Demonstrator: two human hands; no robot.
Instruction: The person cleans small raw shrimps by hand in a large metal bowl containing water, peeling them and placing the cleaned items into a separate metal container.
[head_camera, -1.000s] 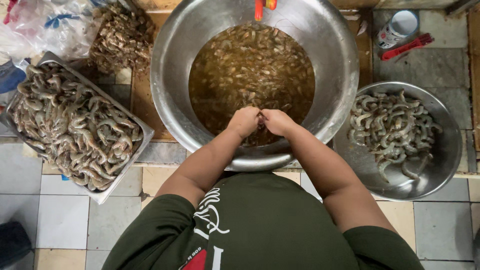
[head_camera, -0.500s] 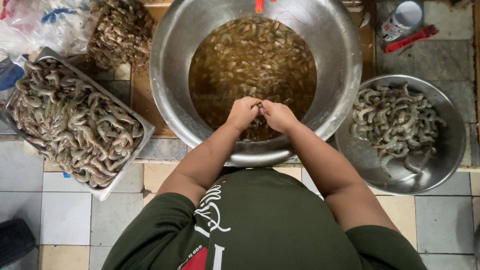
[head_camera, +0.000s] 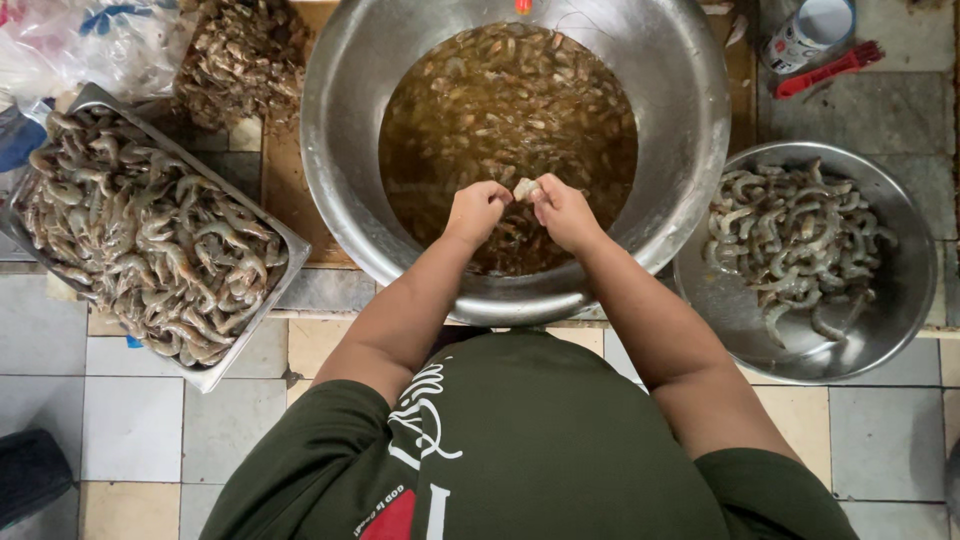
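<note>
My left hand (head_camera: 477, 210) and my right hand (head_camera: 563, 212) meet over a large steel basin (head_camera: 345, 150) filled with brown water and shrimp shells. Between the fingertips of both hands I pinch a single pale shrimp (head_camera: 525, 188). A metal tray (head_camera: 290, 250) heaped with whole grey shrimp lies to my left. To my right stands a smaller steel bowl (head_camera: 890, 330) holding peeled shrimp.
A pile of shrimp shells (head_camera: 235, 55) lies at the upper left beside a crumpled plastic bag (head_camera: 80, 45). A can (head_camera: 808, 32) and a red-handled tool (head_camera: 828, 68) sit at the upper right. Tiled floor runs along the bottom, with a dark object (head_camera: 30, 470) at the lower left.
Both hands have stayed together over the basin and shifted slightly away from me. The shrimp between my fingertips shows more plainly now.
</note>
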